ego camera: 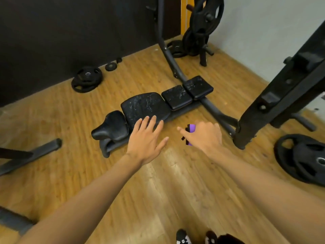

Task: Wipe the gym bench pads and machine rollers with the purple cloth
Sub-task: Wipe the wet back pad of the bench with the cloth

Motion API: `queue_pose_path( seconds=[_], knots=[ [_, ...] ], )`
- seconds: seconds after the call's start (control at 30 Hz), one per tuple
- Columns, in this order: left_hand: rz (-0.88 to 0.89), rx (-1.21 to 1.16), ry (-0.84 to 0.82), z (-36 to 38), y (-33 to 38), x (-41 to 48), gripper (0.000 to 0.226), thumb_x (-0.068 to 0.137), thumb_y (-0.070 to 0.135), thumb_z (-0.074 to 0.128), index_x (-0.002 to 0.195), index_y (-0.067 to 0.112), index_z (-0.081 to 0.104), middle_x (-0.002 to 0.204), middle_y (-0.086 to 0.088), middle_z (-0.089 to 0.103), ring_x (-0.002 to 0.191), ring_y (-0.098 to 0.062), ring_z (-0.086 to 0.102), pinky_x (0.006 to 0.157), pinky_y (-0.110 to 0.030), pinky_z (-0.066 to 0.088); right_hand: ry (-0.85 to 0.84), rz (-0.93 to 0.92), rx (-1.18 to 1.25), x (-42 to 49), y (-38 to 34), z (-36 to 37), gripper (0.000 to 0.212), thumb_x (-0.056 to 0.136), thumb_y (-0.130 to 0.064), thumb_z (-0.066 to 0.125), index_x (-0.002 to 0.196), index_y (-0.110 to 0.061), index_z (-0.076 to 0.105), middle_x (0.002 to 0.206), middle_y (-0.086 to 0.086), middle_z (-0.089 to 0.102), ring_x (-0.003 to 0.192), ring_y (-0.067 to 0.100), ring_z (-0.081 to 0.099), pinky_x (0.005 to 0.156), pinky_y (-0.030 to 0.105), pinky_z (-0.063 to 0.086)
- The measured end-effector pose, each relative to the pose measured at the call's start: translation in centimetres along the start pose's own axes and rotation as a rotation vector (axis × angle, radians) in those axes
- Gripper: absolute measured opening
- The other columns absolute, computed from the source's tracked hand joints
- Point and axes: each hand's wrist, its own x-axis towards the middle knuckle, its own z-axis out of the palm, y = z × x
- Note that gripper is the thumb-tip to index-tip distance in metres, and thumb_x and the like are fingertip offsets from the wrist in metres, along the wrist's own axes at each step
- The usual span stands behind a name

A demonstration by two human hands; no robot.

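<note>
Shoes [182, 239] at the bottom edge of the head view are the nearest items, on the wooden floor [158, 191]; all positions below are referenced to the bench [146, 106]. From here I read my left hand [146, 138] flat and empty, fingers spread wide, its fingertips over the near edge of the bench's largest pad; contact cannot be confirmed. My right hand [205, 138] is to the right of the bench, over bare floor, fingers curled around the purple cloth [190, 131] with the index finger extended toward the bench. Only a small bunched portion of the cloth shows past the knuckles; the rest is hidden inside the fist. Handling judgement: the cloth is light, soft and fully compliant, with no fixed axis of its own, so it should be kept wadded in the palm and pressed flat under the fingers when wiping. The bench pads are firm, cracked and speckled with pale residue, so moderate pressure is advised. The bench's long axis runs diagonally, from the contoured seat pad [110, 126] at near left to the small square pads [197, 87] at far right, where the curved frame tube [168, 55] crosses. Strokes are best aligned along that axis. No wiping contact is visible yet.
</note>
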Motion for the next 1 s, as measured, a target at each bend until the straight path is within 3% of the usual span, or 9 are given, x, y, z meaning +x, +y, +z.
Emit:
queue_pose_path(
  seconds=[0.4, 0.6, 0.8, 1.0],
  knots=[
    [0.134, -0.021, -0.077, 2.4, -4.2, 31.6, 0.087, 0.097, 0.067, -0.007, 0.164, 0.021, 0.024, 0.169, -0.012, 0.027, 0.156, -0.034, 0.023, 0.128, -0.049, 0.015, -0.013, 0.181, 0.015, 27.8, 6.0, 2.9, 0.071, 0.087, -0.086, 0.036, 0.072, -0.019, 0.055, 0.060, -0.004, 0.059, 0.061, 0.016, 0.058, 0.096, 0.044, 0.046],
    [0.299, 0.032, -0.091, 6.4, -4.5, 45.2, 0.080, 0.102, 0.065, 0.002, 0.164, 0.020, 0.025, 0.167, -0.014, 0.030, 0.153, -0.035, 0.028, 0.125, -0.050, 0.021, 0.015, 0.281, -0.006, 39.8, 8.9, 6.5, 0.075, 0.086, -0.086, 0.036, 0.090, -0.014, 0.058, 0.078, 0.004, 0.064, 0.078, 0.028, 0.064, 0.089, 0.043, 0.044],
    [0.369, 0.086, -0.114, 13.4, -5.6, 57.9, 0.073, 0.106, 0.061, 0.016, 0.163, 0.018, 0.026, 0.165, -0.014, 0.034, 0.149, -0.036, 0.033, 0.120, -0.048, 0.027, 0.020, 0.450, 0.158, 49.4, 12.1, 13.1, 0.067, 0.093, -0.079, 0.034, 0.096, -0.015, 0.054, 0.086, 0.005, 0.063, 0.085, 0.030, 0.060, 0.095, 0.046, 0.043],
    [0.460, 0.082, -0.166, 21.6, -5.4, 66.4, 0.073, 0.105, 0.061, 0.018, 0.162, 0.018, 0.031, 0.166, -0.013, 0.033, 0.148, -0.036, 0.036, 0.116, -0.050, 0.033, 0.034, 0.565, 0.423, 55.9, 14.2, 21.9, 0.054, 0.101, -0.058, 0.044, 0.123, -0.011, 0.056, 0.123, 0.009, 0.062, 0.119, 0.030, 0.056, 0.108, 0.050, 0.035]
  ],
)
